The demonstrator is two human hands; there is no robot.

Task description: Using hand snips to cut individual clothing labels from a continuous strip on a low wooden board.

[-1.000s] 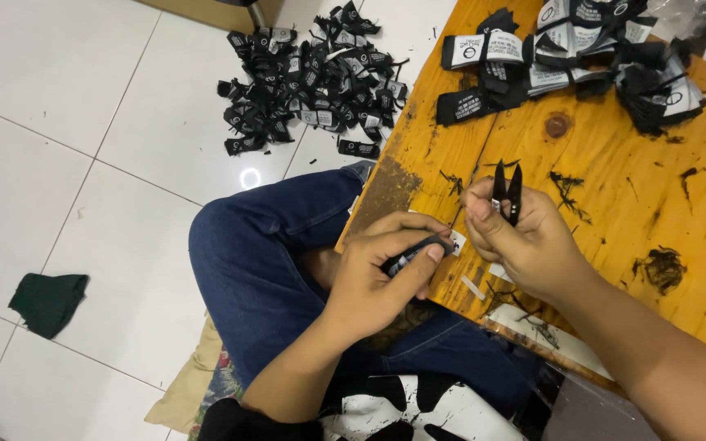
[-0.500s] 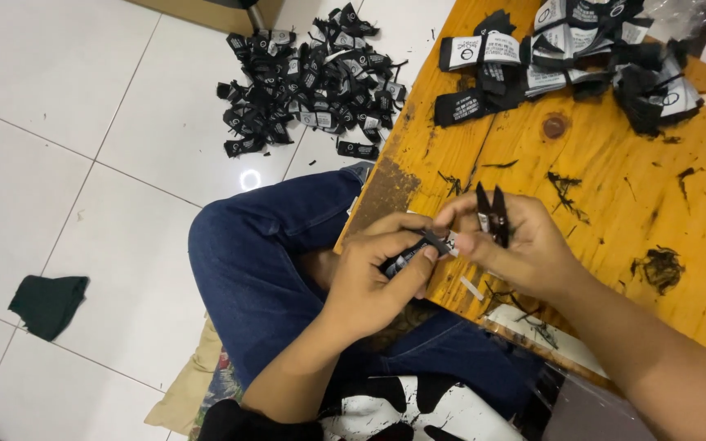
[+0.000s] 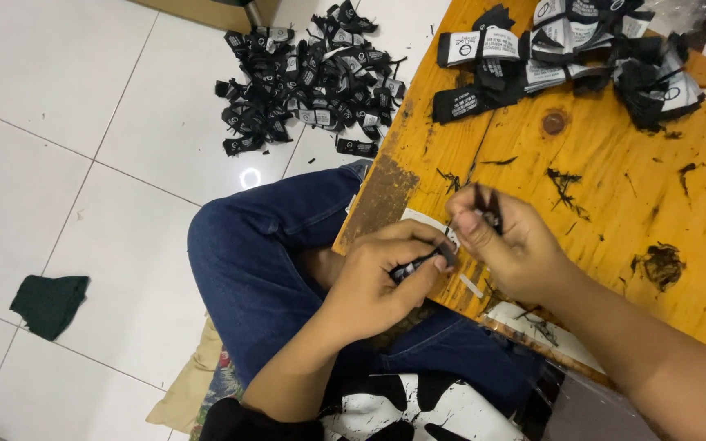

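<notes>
My left hand [image 3: 373, 278] pinches a small black fabric label [image 3: 422, 261] at the near edge of the orange wooden table [image 3: 606, 163]. My right hand [image 3: 508, 245] holds small black snips [image 3: 486, 206], their tips up, right beside the label; the two hands touch. A narrow white strip [image 3: 471, 286] lies on the table just below the hands. Black thread scraps [image 3: 662, 263] are scattered over the wood.
A stack of black and white labels [image 3: 565, 49] lies at the table's far side. A larger heap of black labels [image 3: 312, 77] sits on the white tiled floor. A dark green cloth scrap [image 3: 49, 302] lies at the left. My jeans-clad knee [image 3: 255, 245] is under the table edge.
My right hand with the snips has moved left and closed in on the label held by my left hand. The snips' blades now sit lower, partly hidden by my fingers.
</notes>
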